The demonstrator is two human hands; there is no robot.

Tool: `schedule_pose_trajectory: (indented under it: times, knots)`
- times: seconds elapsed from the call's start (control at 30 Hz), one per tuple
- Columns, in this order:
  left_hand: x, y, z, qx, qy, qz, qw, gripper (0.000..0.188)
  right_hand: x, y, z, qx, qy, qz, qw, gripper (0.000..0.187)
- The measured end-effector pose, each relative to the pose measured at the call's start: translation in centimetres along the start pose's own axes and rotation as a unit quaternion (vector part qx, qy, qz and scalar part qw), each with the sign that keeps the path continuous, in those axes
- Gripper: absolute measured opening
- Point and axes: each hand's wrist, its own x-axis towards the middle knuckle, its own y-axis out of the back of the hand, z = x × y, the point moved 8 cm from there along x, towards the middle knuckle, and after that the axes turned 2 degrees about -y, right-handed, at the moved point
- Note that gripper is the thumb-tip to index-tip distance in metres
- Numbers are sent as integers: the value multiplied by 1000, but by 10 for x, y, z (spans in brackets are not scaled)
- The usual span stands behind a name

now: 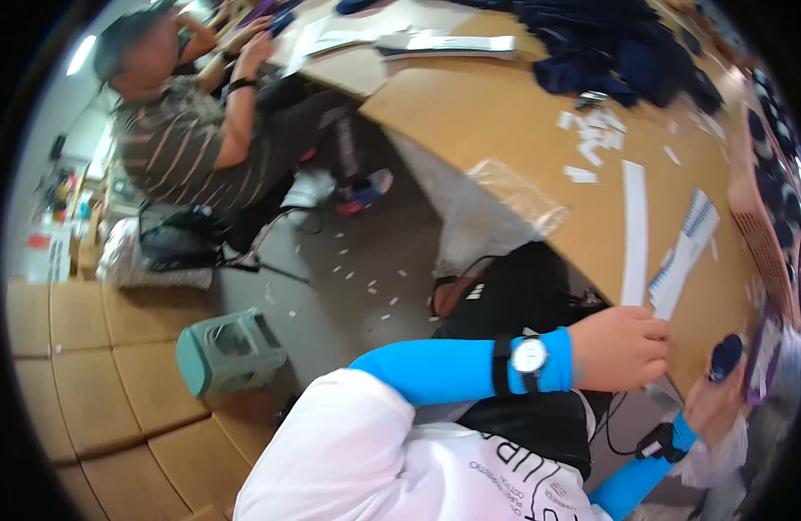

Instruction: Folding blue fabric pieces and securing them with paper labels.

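Note:
My left hand (622,349), below a blue sleeve and a watch, is closed with its fingers curled at the table's edge. It lies by the lower ends of a long white paper strip (634,230) and a sheet of printed labels (685,252). Whether anything sits inside those fingers is hidden. My right hand (711,401), farther right and lower, grips a small dark blue piece of fabric (726,358) at its fingertips. Close to that hand stands a purple-edged box (764,358) with white papers.
The wooden table (470,104) bears white paper scraps (599,135), clear plastic (522,195) and a dark blue cloth pile (583,52). A pink basket (761,217) borders its right side. At left are a seated person (192,143), a green stool (231,347) and cardboard boxes (96,373).

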Motion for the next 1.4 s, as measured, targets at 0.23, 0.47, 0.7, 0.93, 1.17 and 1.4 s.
schedule_pose_trajectory:
  times: [0.23,0.47,0.7,0.93,1.17,1.4]
  knots:
    - [-12,22,-69,-46,218,-78,972,12,-21,-44,-19,611,-342,12,714,29]
    - [48,63,-57,6,111,33,993,15,-22,-18,-37,584,-374,28,720,31]
    - [25,18,53,-462,147,-199,852,18,-18,18,-75,509,-267,96,813,37]
    - [79,81,16,-128,113,70,983,19,-4,61,-100,424,-185,169,870,30]
    - [101,75,3,101,-38,116,987,24,3,72,-93,351,-151,186,905,21]
    - [38,3,-43,94,83,-150,981,29,-7,49,-109,332,-104,136,927,8]
